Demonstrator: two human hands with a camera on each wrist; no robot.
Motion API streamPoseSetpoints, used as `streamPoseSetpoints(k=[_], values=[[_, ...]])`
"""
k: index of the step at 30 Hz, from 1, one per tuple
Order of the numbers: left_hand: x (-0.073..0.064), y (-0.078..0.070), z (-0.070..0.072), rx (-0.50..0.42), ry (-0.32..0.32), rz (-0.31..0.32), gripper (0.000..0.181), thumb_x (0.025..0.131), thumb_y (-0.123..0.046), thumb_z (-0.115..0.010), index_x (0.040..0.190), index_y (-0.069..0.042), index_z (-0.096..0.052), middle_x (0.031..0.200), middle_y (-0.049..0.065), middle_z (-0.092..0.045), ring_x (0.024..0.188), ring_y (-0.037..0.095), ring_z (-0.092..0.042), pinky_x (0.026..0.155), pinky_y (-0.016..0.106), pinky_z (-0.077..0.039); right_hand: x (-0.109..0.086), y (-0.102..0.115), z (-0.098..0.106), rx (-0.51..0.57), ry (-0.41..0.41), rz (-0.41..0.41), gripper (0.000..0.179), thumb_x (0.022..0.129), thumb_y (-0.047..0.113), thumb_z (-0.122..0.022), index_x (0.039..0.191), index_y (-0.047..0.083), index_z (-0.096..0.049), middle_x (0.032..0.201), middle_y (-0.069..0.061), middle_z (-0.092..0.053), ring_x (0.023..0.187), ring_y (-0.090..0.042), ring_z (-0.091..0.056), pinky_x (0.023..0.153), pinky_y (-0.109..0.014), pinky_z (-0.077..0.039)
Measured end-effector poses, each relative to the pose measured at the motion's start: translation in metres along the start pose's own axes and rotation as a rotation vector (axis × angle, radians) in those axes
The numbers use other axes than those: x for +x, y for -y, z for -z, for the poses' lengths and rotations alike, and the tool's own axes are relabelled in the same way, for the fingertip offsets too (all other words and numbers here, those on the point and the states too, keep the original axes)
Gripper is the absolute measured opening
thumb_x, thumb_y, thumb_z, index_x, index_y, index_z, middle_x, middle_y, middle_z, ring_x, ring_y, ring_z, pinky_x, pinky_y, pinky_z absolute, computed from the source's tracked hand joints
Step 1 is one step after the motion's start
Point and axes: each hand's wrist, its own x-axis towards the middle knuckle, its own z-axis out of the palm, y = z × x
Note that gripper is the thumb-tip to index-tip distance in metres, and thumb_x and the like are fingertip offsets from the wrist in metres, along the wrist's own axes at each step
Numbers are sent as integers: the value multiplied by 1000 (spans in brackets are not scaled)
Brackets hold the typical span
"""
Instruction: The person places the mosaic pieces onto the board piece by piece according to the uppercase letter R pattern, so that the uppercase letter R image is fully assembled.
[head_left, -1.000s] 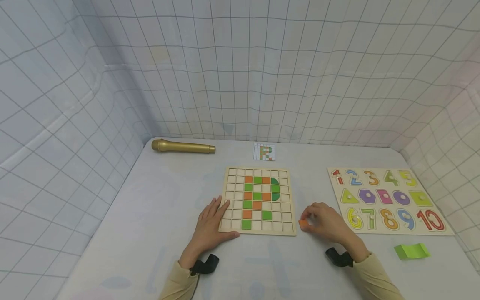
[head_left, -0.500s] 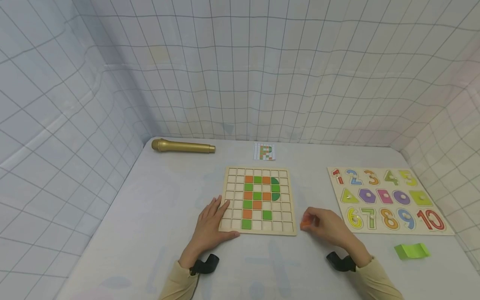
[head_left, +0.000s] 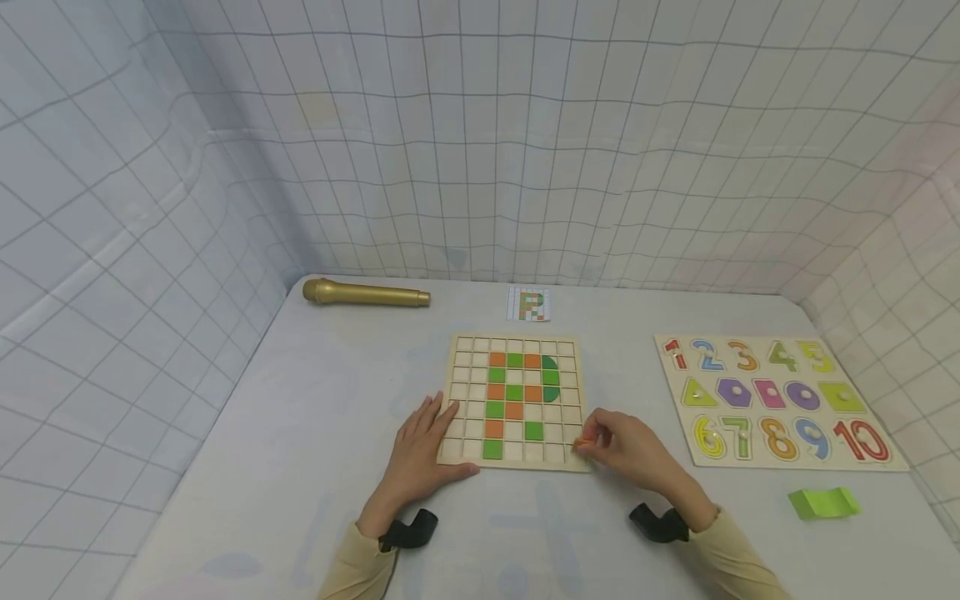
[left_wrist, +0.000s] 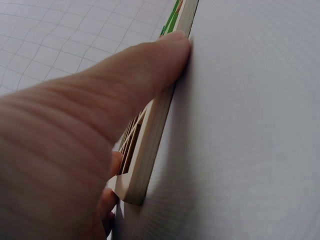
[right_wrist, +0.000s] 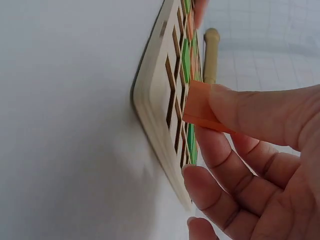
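Observation:
A wooden grid board (head_left: 472, 425) lies mid-table, with orange and green tiles set in some cells, plus two dark green curved pieces at the upper right of the pattern. My left hand (head_left: 422, 454) rests against the board's lower left corner, fingers spread along the left side and thumb (left_wrist: 170, 55) touching the front edge. Over the board's lower right edge, my right hand (head_left: 633, 450) pinches an orange square tile (right_wrist: 200, 102) between thumb and fingers. That tile appears raised above the cells in the right wrist view.
Behind the board lies a small printed pattern card (head_left: 528, 304). A gold microphone (head_left: 367, 293) is at the back left. To the right are a number-and-shape puzzle board (head_left: 787, 417) and a light green curved block (head_left: 825, 503).
My right hand turned the orange tile beside the board, then carried it left, over the board's right edge. The left hand has stayed in place.

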Motion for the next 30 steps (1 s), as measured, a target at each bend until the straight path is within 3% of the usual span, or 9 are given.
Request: streamPoseSetpoints(k=[14,23,30], values=[[0,0,0,-3,11,16,96,71,-52,-76,147,-9,-36,154,16,-21,141,32,-11,105,58,-17,21,15,-21,40,79,24,14,85,27,-73,81,20,-61,66,14,-51,61,-6,-45,55,-25,-39],[0,-1,1,1,4,8,95,71,-52,-77,146,-8,-37,153,17,-22,141,32,-12,105,58,-17,23,14,-27,7,97,8,15,82,27,-76,79,22,-62,67,14,-50,63,-8,-45,56,-26,-39],[0,0,1,1,-5,-2,95,71,-52,-77,146,-9,-37,153,16,-22,141,32,-12,105,58,-18,20,15,-26,-78,55,64,13,81,29,-77,81,23,-65,71,17,-50,68,-7,-43,60,-25,-38]])
